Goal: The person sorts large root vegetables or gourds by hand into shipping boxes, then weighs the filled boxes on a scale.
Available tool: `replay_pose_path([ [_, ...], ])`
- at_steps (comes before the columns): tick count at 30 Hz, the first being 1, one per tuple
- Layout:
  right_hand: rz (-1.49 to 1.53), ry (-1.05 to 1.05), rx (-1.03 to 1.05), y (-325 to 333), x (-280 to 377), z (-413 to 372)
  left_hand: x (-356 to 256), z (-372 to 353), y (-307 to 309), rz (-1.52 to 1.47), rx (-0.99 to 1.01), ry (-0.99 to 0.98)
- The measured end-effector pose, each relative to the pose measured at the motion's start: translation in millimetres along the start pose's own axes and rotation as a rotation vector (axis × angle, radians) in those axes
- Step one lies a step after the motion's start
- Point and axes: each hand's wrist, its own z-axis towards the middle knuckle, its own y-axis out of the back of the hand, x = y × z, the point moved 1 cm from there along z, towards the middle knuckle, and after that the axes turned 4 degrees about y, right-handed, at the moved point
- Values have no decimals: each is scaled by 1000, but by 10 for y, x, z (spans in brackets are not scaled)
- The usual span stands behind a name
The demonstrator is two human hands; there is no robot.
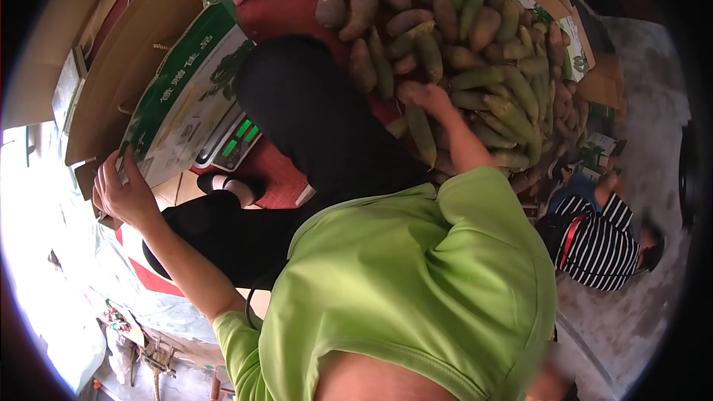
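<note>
Green vegetable [421, 137]: just beside my right hand [425, 96], the nearer one — its long axis runs back toward my body.
Right-hand fingers: partly curled at its far end; whether they grip, I can't tell.
Left hand [125, 194]: half open, fingers spread, touching the carton [169, 115] edge.

Floor, central zone: red covering [286, 11], visible at the upper middle. Floor, right side: grey surface [661, 126], mottled with darker patches, apart from the red covering's right edge. Left side: translucent sheeting [89, 252], wrinkled, beyond the red covering's left edge. Lower left: small wooden furniture [157, 364], type indistinct. Illumination: strong white light at left, overexposed; surface detail there is unreadable. Right side: dimmer.
</note>
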Motion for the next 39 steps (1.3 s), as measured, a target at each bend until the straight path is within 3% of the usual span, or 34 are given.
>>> replay_pose_path([
  [1,110,21,49,53,9,-181,-9,5,-5,-1,-5,-3],
  [3,4,-251,7,-407,-734,-237,-13,5,-5,-1,4,19],
  [9,-154,-473,32,-656,-669,-664,-26,6,0,6,1,20],
  [18,-145,-550,121,-553,-424,-687,-51,7,41,-24,16,18],
  [22,-113,-454,76,-552,-366,-519,-76,28,77,4,19,25],
  [26,109,29,-124,-324,108,-146,-72,32,93,-38,31,16],
  [28,132,124,-169,-42,698,56,-85,32,116,-51,56,27],
  [32,152,536,-395,549,2011,324,-82,30,140,-61,66,33],
  [34,275,730,-380,828,2674,357,-71,23,122,-43,51,21],
  [35,222,909,-533,940,3017,298,-79,21,115,-61,50,12],
  [36,354,986,-461,1040,3352,246,-73,19,118,-47,61,19],
  [37,373,1132,-571,1099,3678,165,-74,19,123,-29,72,25],
  [38,428,1184,-460,1183,3981,60,-80,23,129,-44,71,25],
  [39,458,1274,-509,1199,4248,-81,-81,24,134,-50,70,16],
])
